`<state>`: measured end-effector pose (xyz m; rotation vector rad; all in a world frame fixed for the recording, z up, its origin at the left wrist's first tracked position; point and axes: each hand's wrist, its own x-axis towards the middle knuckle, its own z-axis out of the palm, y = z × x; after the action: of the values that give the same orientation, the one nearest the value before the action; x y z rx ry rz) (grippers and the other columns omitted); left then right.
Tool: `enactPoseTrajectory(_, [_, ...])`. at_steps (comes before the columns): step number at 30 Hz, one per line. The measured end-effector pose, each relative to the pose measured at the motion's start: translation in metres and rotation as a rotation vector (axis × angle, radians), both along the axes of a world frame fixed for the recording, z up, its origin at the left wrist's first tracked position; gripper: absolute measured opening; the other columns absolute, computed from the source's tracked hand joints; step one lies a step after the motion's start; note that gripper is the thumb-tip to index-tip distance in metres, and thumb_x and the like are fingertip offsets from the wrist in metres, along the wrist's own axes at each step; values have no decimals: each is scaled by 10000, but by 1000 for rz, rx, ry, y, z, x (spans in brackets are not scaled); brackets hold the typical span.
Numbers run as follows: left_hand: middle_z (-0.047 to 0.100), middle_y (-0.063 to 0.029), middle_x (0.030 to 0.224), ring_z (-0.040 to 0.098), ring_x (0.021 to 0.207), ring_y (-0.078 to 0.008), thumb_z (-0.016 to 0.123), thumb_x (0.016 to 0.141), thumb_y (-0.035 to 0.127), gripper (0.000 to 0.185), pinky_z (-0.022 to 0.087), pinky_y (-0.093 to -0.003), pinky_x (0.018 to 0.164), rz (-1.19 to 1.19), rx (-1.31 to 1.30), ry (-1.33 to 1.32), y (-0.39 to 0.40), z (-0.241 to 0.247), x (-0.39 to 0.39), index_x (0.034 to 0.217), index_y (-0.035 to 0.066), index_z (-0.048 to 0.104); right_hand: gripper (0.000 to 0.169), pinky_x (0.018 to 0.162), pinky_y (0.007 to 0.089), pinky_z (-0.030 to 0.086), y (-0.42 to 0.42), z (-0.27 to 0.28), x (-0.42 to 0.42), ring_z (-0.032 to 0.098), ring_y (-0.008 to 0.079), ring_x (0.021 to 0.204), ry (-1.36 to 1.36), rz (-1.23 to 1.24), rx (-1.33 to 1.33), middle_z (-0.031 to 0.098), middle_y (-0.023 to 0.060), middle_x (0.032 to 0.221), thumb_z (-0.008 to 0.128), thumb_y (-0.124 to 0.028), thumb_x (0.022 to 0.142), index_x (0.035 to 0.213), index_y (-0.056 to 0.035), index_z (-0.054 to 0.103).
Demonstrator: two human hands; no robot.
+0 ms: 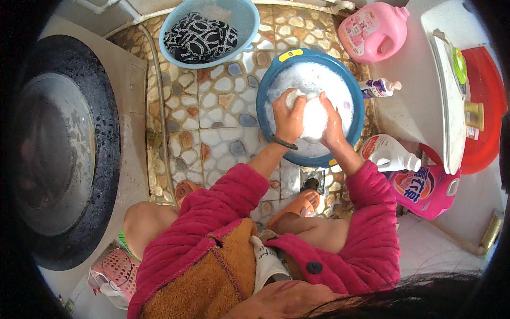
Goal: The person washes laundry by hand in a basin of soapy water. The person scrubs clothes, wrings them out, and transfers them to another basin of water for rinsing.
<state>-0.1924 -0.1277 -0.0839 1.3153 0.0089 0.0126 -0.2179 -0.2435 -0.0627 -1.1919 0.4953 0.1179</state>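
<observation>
Both my hands are over a blue plastic basin filled with sudsy water. Between them they squeeze a bunched white wet cloth. My left hand grips its left side, with a dark band round that wrist. On the right side of the bundle is my right hand, its fingers curled about the cloth. Bright light on the white bundle hides its folds and exact kind. Foam surrounds the cloth inside the basin.
Beyond, a light-blue basin holds black-and-white patterned fabric. To the right are a pink jug, a pump bottle, a white detergent bottle and a pink detergent bag. A hose runs along the pebble-patterned floor; a drain lies nearer me.
</observation>
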Motion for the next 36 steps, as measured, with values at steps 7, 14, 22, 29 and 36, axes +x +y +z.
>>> enactPoseTrajectory(7, [605, -160, 703, 600, 663, -216, 550, 793, 114, 180, 465, -345, 614, -13, 351, -328, 15, 5, 31, 857, -48, 596, 488, 824, 313, 507, -5, -8, 37, 626, 165, 898, 21, 238, 336, 639, 67, 1025, 471, -469, 936, 1149, -41, 566])
enactPoseTrajectory(14, [657, -94, 1015, 641, 913, -197, 546, 883, 325, 360, 505, -329, 784, 243, -90, 107, 99, 71, 172, 1044, 12, 619, 760, 1006, 399, 383, -66, 19, 83, 479, 268, 1209, -279, 365, -724, 435, 160, 1374, 584, -541, 842, 1372, -35, 383])
enactPoseTrajectory(22, [446, -192, 1344, 464, 1206, -233, 670, 786, 499, 763, 374, -393, 979, 62, 411, 104, 144, 50, 208, 1270, -58, 476, 942, 1025, 457, 367, -138, -100, 11, 416, 401, 1252, 163, 794, -1473, 371, 243, 1398, 754, -534, 655, 1379, -56, 388])
enactPoseTrajectory(29, [547, -166, 1231, 499, 1172, -286, 652, 825, 370, 463, 393, -368, 987, -730, 877, -462, -11, -15, 107, 1170, 67, 588, 741, 972, 448, 412, -94, -105, -22, 491, 412, 1167, 194, 1012, -1491, 477, 269, 1290, 730, -321, 676, 1309, -42, 464])
enactPoseTrajectory(36, [108, -131, 1538, 190, 1394, -337, 695, 741, 294, 825, 282, -415, 1098, -945, 1493, -675, -83, -99, 96, 1445, 177, 282, 344, 786, 441, 477, -113, -66, -27, 612, 398, 905, -133, 785, -908, 645, 231, 926, 608, -129, 701, 1024, -9, 608])
